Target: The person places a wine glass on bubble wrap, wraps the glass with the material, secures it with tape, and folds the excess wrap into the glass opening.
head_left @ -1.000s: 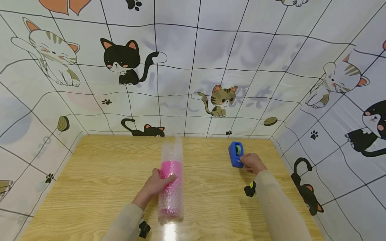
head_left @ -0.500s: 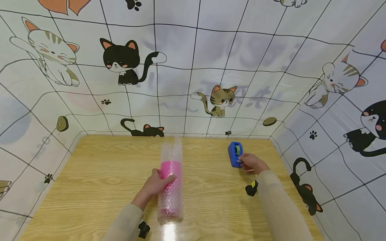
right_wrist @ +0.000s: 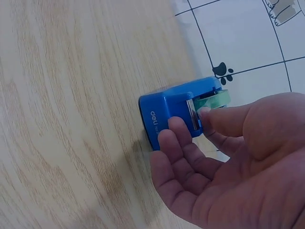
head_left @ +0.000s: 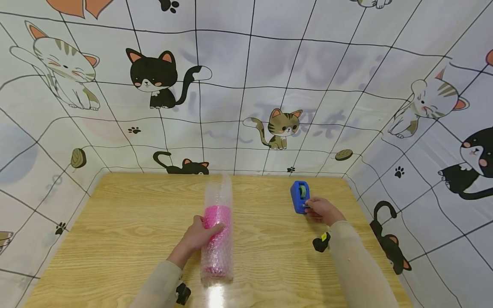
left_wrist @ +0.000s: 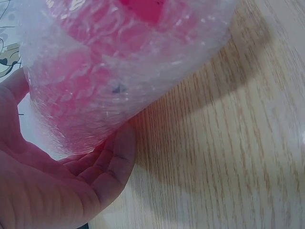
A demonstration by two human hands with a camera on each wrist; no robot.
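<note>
A pink cylinder in clear bubble wrap [head_left: 218, 239] lies lengthwise on the wooden table, with loose wrap sticking out beyond its far end. My left hand [head_left: 202, 234] grips it from the left, thumb over the top; the left wrist view shows fingers [left_wrist: 112, 162] curled under the wrap. To the right, a blue tape dispenser [head_left: 299, 197] carries a roll of green-tinted tape [right_wrist: 214, 100]. At its front end, my right hand [head_left: 325, 210] pinches the tape near the metal cutter [right_wrist: 192, 114] between thumb and index finger. The other fingers curl beside the dispenser's front.
The wooden table [head_left: 135, 222] ends at a back wall cloth [head_left: 231, 102] printed with cats and grid lines. More of this cloth rises at the left and right sides. Black wrist cameras [head_left: 321, 242] hang beside both sleeves.
My right hand has shifted very slightly to the right at the dispenser's front. The left hand and the wrapped cylinder stay where they were.
</note>
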